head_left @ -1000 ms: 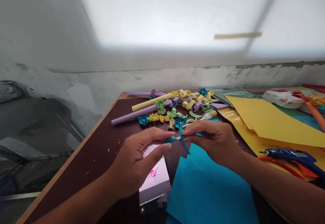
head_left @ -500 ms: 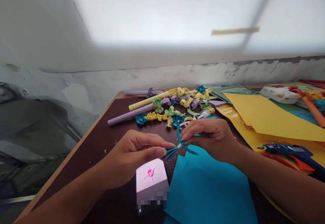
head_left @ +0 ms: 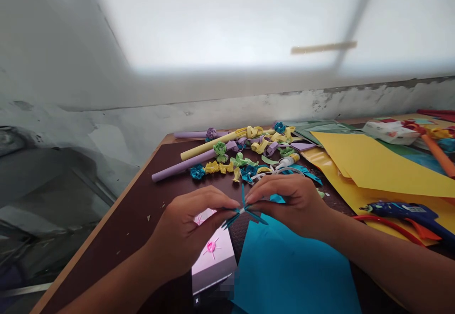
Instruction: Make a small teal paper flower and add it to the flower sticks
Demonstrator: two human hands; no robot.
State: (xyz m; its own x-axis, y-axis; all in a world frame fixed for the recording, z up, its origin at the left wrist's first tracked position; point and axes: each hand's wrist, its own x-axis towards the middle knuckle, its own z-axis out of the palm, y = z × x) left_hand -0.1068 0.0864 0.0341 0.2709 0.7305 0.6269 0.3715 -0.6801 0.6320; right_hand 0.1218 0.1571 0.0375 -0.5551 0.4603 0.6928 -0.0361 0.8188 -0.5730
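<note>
Between my two hands is a small blue paper piece [head_left: 259, 217], its narrow petal-like strips spreading out from a white band at the middle. My left hand [head_left: 192, 226] pinches its left strips between thumb and fingertips. My right hand [head_left: 291, 202] pinches it from the other side, with one strip standing up and another pointing down to the right. Below them, blue paper sheets [head_left: 295, 266] lie on the dark table. A phone [head_left: 213, 266] showing a pink figure on its screen lies left of the sheets, partly behind my left hand.
Rolled paper tubes [head_left: 192, 162], paper flowers [head_left: 197, 171], curled strips and a glue bottle [head_left: 288, 160] lie at the back. To the right are yellow sheets [head_left: 384, 167], a blue glue gun [head_left: 405, 209], orange-handled scissors [head_left: 423, 231] and a white box [head_left: 391, 133].
Both hands have shifted slightly left with the blue paper piece. My left fingertips now sit closer to its white band, nearer my right fingers. The view has tilted a little.
</note>
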